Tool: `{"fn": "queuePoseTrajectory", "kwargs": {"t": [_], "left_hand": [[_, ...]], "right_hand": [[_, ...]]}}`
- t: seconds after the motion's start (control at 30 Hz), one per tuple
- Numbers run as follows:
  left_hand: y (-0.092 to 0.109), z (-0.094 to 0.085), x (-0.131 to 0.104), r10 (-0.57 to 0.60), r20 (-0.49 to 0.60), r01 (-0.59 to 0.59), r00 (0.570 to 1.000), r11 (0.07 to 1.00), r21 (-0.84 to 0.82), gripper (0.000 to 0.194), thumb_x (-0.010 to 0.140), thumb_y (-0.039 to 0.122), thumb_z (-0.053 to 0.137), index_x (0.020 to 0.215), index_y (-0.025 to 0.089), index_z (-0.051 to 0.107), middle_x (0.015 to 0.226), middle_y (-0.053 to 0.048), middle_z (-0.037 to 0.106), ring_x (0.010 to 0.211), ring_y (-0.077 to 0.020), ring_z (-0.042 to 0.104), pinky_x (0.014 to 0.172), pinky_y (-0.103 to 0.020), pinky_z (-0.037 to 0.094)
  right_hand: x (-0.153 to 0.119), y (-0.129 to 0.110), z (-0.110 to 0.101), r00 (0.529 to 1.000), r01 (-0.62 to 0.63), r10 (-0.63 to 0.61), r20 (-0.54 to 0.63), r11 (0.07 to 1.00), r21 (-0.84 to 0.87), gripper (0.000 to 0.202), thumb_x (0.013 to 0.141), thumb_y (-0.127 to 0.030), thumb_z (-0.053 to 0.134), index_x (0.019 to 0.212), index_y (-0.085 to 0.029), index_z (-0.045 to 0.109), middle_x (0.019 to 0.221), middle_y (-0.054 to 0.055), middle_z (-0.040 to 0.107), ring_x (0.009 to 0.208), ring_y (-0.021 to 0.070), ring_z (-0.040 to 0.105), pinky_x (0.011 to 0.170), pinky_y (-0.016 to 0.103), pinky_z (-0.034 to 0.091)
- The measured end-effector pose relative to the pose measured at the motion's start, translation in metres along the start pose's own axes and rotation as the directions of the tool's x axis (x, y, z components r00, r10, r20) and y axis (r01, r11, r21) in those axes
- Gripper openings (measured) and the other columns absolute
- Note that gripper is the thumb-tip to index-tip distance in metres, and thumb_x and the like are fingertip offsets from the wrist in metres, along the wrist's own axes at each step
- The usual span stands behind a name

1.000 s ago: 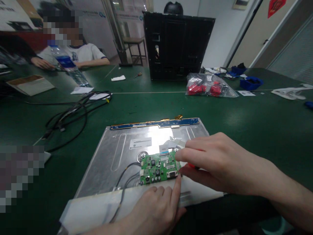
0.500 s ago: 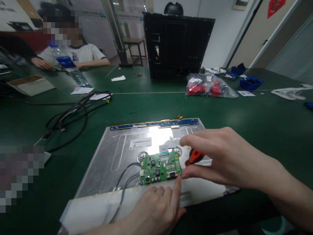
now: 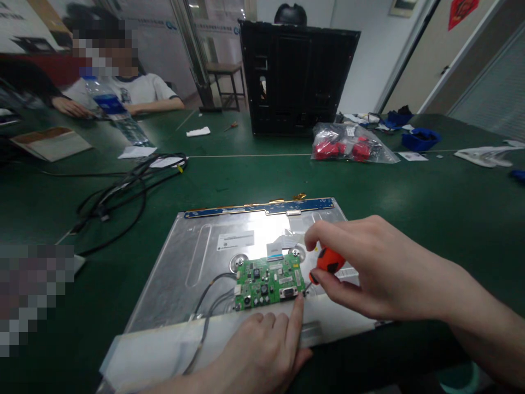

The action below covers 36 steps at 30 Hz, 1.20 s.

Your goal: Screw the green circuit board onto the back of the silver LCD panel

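Right hand (image 3: 371, 268), forefinger and thumb parted, holds an orange-and-black screwdriver (image 3: 330, 261) at the green circuit board's (image 3: 269, 278) corner.
Left hand (image 3: 262, 345), empty, points one finger onto that corner; beyond the board, a white label (image 3: 235, 240) is illegibly small.

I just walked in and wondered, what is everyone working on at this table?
The person's right hand holds an orange-and-black screwdriver, its tip at the near right corner of a green circuit board. The left hand has its index fingertip at that same corner. The board lies on a flat metal panel. Across the table, another person sits with an arm on the tabletop.
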<state>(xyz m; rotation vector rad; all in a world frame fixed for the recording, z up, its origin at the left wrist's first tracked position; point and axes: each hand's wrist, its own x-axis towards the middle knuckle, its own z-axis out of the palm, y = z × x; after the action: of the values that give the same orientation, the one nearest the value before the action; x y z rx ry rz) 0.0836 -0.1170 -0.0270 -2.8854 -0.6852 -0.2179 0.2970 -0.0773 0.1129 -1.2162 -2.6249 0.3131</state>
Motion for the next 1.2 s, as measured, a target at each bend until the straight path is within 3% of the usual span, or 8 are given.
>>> {"fn": "queuePoseTrajectory", "kwargs": {"t": [0.17,0.3,0.37,0.57,0.8,0.9,1.07,1.2], "left_hand": [[0.001,0.001,-0.001,-0.006,-0.003,0.006,1.000,1.000,-0.010,0.052,0.092,0.037,0.052,0.127,-0.003,0.047,0.078,-0.011,0.068,0.057,-0.0213,0.063,0.047,-0.031,0.049],[0.000,0.002,-0.001,-0.006,-0.003,0.006,1.000,1.000,-0.014,0.050,0.093,0.035,0.049,0.126,-0.002,0.047,0.077,-0.010,0.067,0.057,-0.0213,0.062,0.048,-0.031,0.048],[0.000,0.004,-0.002,-0.005,-0.003,0.005,1.000,1.000,-0.017,0.049,0.094,0.035,0.048,0.126,-0.002,0.047,0.077,-0.011,0.067,0.059,-0.0212,0.063,0.049,-0.031,0.048],[0.000,0.002,-0.001,0.002,0.010,-0.002,1.000,1.000,-0.016,0.052,0.095,0.035,0.046,0.129,-0.004,0.044,0.074,-0.010,0.067,0.058,-0.0207,0.062,0.050,-0.030,0.047],[-0.001,-0.002,0.002,0.009,0.011,-0.009,1.000,1.000,-0.009,0.050,0.094,0.035,0.048,0.127,-0.003,0.047,0.079,-0.012,0.068,0.059,-0.0204,0.063,0.049,-0.030,0.048],[-0.001,-0.003,0.002,-0.002,0.027,0.002,1.000,1.000,-0.011,0.045,0.093,0.036,0.050,0.121,0.000,0.052,0.080,-0.012,0.069,0.059,-0.0206,0.063,0.050,-0.030,0.049],[0.001,-0.002,0.000,-0.005,0.040,0.007,0.999,0.999,-0.038,0.046,0.093,0.036,0.052,0.123,0.000,0.050,0.081,-0.012,0.069,0.060,-0.0208,0.064,0.049,-0.030,0.049],[0.001,0.000,-0.001,-0.002,0.013,0.002,1.000,1.000,-0.018,0.051,0.094,0.036,0.050,0.127,-0.002,0.047,0.077,-0.011,0.068,0.058,-0.0206,0.063,0.048,-0.030,0.049]], "right_hand": [[-0.002,0.000,-0.001,1.000,-0.030,0.030,-0.004,0.999,-0.014,0.018,0.085,-0.024,0.054,0.102,-0.019,0.055,0.072,-0.003,0.059,0.057,0.0122,0.050,0.055,0.025,0.033],[-0.001,0.003,0.003,0.998,-0.053,0.049,-0.041,0.995,-0.085,0.034,0.090,-0.049,0.053,0.108,-0.020,0.056,0.079,0.001,0.065,0.065,0.0161,0.059,0.057,0.026,0.034],[-0.001,0.004,0.005,0.997,-0.061,0.055,-0.060,0.992,-0.108,0.038,0.090,-0.054,0.053,0.106,-0.020,0.057,0.077,0.001,0.066,0.063,0.0161,0.059,0.056,0.026,0.033],[-0.001,0.001,0.001,1.000,0.006,-0.005,0.015,1.000,-0.027,0.011,0.092,-0.029,0.053,0.097,-0.020,0.054,0.068,-0.003,0.061,0.055,0.0111,0.051,0.054,0.024,0.029],[-0.005,0.001,-0.006,0.997,-0.005,0.003,0.074,1.000,0.027,0.015,0.086,-0.020,0.055,0.101,-0.020,0.051,0.079,-0.001,0.061,0.061,0.0122,0.049,0.056,0.025,0.030],[-0.004,0.000,-0.007,0.997,0.004,-0.007,0.078,0.999,0.041,0.019,0.088,-0.024,0.056,0.106,-0.020,0.051,0.080,-0.001,0.062,0.064,0.0130,0.052,0.058,0.025,0.031],[-0.001,0.003,-0.003,0.999,-0.005,0.005,0.052,1.000,0.014,0.033,0.091,-0.052,0.054,0.104,-0.021,0.055,0.076,-0.002,0.064,0.064,0.0139,0.055,0.057,0.026,0.030],[0.000,0.004,-0.001,0.999,-0.016,0.017,0.046,1.000,-0.012,0.017,0.095,-0.038,0.050,0.100,-0.022,0.055,0.068,-0.004,0.060,0.056,0.0113,0.050,0.055,0.025,0.028]]}}
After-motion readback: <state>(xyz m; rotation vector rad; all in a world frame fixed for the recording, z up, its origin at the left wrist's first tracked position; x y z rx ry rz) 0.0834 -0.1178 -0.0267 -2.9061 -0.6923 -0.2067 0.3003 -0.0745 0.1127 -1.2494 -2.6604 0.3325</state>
